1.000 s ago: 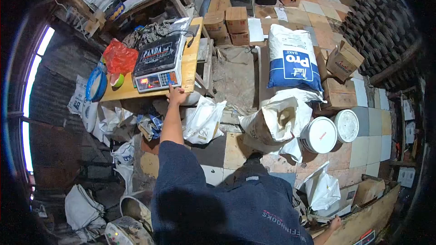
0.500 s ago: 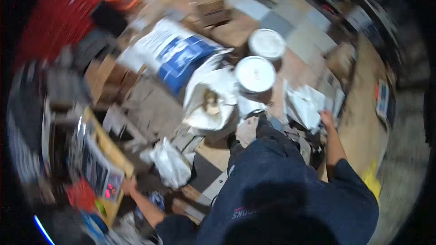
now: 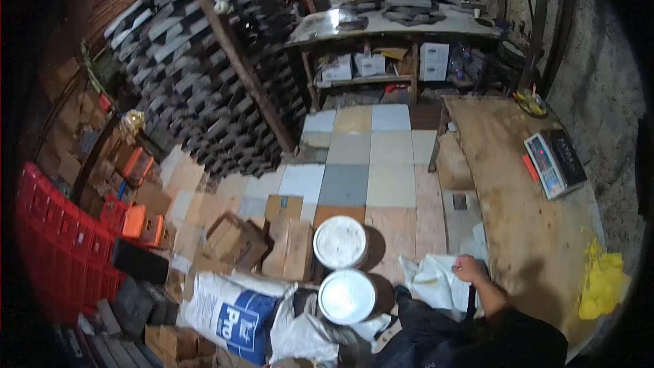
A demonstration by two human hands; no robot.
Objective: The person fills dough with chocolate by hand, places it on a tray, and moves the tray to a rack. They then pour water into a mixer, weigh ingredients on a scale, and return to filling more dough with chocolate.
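My right hand [image 3: 469, 269] is closed on the edge of a white plastic sack [image 3: 436, 285], which hangs beside the wooden table on the right. Two white lidded buckets [image 3: 340, 242] stand on the floor to the left of it, one behind the other. Farther left lies a large white and blue sack [image 3: 235, 317], and an opened white sack [image 3: 303, 334] sits against it, partly cut off by the lower edge. My left hand is outside the picture.
On the wooden table [image 3: 504, 163] are a digital scale [image 3: 555, 162] and yellow plastic [image 3: 603, 283]. Cardboard boxes [image 3: 289, 249] stand behind the sacks. Red crates [image 3: 65, 242] line the left side. Dark stacked pieces [image 3: 197, 61] rise behind a wooden post [image 3: 238, 58].
The view has swung up and forward, bringing the back of the room into sight. My left hand, earlier near a scale's edge, has left the view. My right hand stays at the white sack.
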